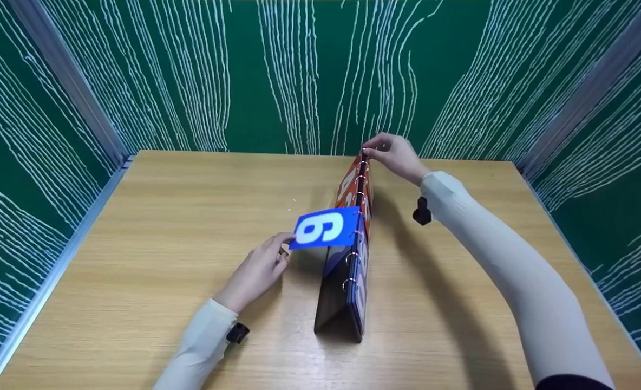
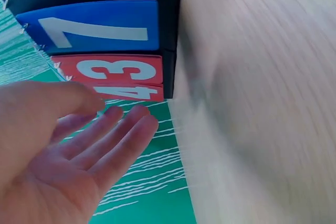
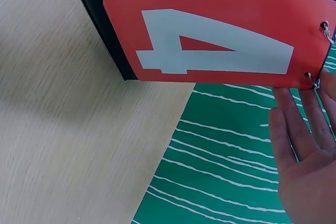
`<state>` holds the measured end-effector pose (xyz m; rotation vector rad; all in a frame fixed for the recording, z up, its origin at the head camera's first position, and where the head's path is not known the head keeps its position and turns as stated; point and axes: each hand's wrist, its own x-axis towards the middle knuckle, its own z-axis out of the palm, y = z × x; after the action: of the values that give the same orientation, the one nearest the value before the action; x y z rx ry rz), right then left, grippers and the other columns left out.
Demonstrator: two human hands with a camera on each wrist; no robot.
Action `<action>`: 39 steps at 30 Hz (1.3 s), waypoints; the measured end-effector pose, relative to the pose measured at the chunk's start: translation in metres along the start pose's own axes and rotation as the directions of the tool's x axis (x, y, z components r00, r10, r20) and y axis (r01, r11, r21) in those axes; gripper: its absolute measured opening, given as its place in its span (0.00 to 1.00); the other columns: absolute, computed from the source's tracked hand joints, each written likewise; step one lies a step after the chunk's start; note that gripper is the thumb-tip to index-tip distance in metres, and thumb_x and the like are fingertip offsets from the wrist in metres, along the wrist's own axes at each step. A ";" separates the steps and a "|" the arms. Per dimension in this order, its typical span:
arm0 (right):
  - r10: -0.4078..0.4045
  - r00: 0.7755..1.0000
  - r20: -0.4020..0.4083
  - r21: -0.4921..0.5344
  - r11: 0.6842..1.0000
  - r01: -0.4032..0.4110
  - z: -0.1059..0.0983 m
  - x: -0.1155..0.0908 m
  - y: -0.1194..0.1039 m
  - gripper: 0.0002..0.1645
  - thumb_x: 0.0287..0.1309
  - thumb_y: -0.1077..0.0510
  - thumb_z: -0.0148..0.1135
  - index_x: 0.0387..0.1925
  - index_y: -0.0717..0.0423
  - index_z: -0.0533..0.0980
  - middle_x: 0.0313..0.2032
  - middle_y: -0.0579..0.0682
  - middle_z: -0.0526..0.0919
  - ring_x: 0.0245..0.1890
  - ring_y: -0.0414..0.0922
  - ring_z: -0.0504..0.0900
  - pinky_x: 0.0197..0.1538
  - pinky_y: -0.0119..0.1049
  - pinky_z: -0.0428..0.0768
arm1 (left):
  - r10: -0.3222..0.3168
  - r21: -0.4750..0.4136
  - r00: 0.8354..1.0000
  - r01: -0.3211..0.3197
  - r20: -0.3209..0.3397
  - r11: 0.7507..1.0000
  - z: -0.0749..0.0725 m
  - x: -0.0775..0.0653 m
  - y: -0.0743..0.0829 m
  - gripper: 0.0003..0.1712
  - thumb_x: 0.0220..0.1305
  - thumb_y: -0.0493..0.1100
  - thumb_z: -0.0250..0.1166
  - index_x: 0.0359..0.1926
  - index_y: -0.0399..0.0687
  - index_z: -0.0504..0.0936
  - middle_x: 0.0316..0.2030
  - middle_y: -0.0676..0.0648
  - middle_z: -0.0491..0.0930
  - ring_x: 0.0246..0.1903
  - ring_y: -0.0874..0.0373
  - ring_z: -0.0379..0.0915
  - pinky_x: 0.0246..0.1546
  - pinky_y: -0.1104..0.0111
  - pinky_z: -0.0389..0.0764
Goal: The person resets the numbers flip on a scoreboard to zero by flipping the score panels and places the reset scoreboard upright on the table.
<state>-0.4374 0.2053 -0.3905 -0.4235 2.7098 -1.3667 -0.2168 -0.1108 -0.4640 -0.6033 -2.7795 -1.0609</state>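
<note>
A tabletop flip scoreboard (image 1: pixel 339 303) stands like a tent on the table, with number cards hanging on metal rings. My left hand (image 1: pixel 261 271) pinches the free edge of a blue card (image 1: pixel 326 227) with a white 9 or 6, raised nearly level from its rings. That raised card is not visible in the left wrist view, where the thumb and spread fingers of the left hand (image 2: pixel 89 145) show. My right hand (image 1: pixel 396 154) grips the scoreboard's far top end. In the right wrist view, its fingers are beside the red 4 card (image 3: pixel 215 40).
The wooden table (image 1: pixel 190 206) bears the scoreboard near its middle. Green walls (image 1: pixel 320 76) with white streaks rise behind it and at both sides. Red cards (image 2: pixel 115 69) and another blue card (image 2: pixel 100 27) hang on the scoreboard's left face.
</note>
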 end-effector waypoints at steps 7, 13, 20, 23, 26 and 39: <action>-0.007 1.000 0.006 -0.004 1.000 0.007 0.000 0.000 0.001 0.17 0.71 0.49 0.61 0.56 0.49 0.80 0.55 0.51 0.80 0.56 0.46 0.78 0.61 0.44 0.77 | -0.151 -0.065 0.985 0.146 -0.080 0.987 -0.010 0.003 0.010 0.19 0.78 0.44 0.53 0.64 0.46 0.73 0.51 0.45 0.80 0.43 0.56 0.81 0.42 0.64 0.85; -0.010 1.000 0.006 -0.009 1.000 0.010 0.000 0.000 0.000 0.17 0.71 0.48 0.60 0.56 0.48 0.80 0.56 0.50 0.79 0.58 0.46 0.77 0.62 0.45 0.76 | -0.174 -0.139 0.964 0.147 -0.204 0.979 -0.013 0.005 0.016 0.20 0.78 0.50 0.55 0.62 0.47 0.72 0.53 0.47 0.78 0.46 0.57 0.79 0.41 0.65 0.83; -0.014 1.000 0.000 -0.007 1.000 0.014 -0.001 0.000 0.002 0.15 0.71 0.49 0.60 0.55 0.48 0.80 0.55 0.50 0.79 0.56 0.47 0.77 0.60 0.45 0.77 | -0.161 -0.148 0.945 0.123 -0.284 0.981 -0.018 0.012 0.034 0.23 0.77 0.53 0.56 0.64 0.47 0.69 0.52 0.45 0.76 0.34 0.58 0.75 0.32 0.69 0.78; -0.023 1.000 0.004 -0.014 1.000 0.023 -0.001 0.000 0.003 0.15 0.72 0.50 0.60 0.55 0.48 0.80 0.55 0.51 0.79 0.56 0.47 0.77 0.60 0.44 0.77 | -0.128 -0.151 0.946 0.086 -0.298 0.985 -0.020 0.016 0.043 0.25 0.75 0.52 0.59 0.65 0.45 0.67 0.54 0.44 0.73 0.39 0.57 0.75 0.34 0.70 0.79; -0.028 1.000 0.008 -0.017 0.999 0.028 -0.002 0.000 0.001 0.15 0.72 0.50 0.60 0.55 0.49 0.80 0.54 0.51 0.79 0.56 0.47 0.78 0.60 0.44 0.77 | -0.088 -0.154 0.942 0.039 -0.323 0.987 -0.020 0.021 0.052 0.26 0.73 0.49 0.62 0.65 0.45 0.66 0.57 0.43 0.71 0.48 0.55 0.75 0.40 0.67 0.83; -0.026 1.000 0.011 -0.037 0.999 0.026 -0.004 -0.001 -0.002 0.15 0.71 0.50 0.60 0.55 0.50 0.80 0.54 0.51 0.80 0.53 0.46 0.78 0.57 0.41 0.79 | -0.006 -0.163 0.966 -0.038 -0.259 0.986 -0.019 0.042 0.097 0.22 0.76 0.51 0.57 0.66 0.51 0.69 0.67 0.43 0.66 0.53 0.52 0.77 0.46 0.65 0.86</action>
<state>-0.4372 0.2072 -0.3869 -0.4694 2.7345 -1.3182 -0.2169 -0.0440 -0.3802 -0.4651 -2.4760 -1.2781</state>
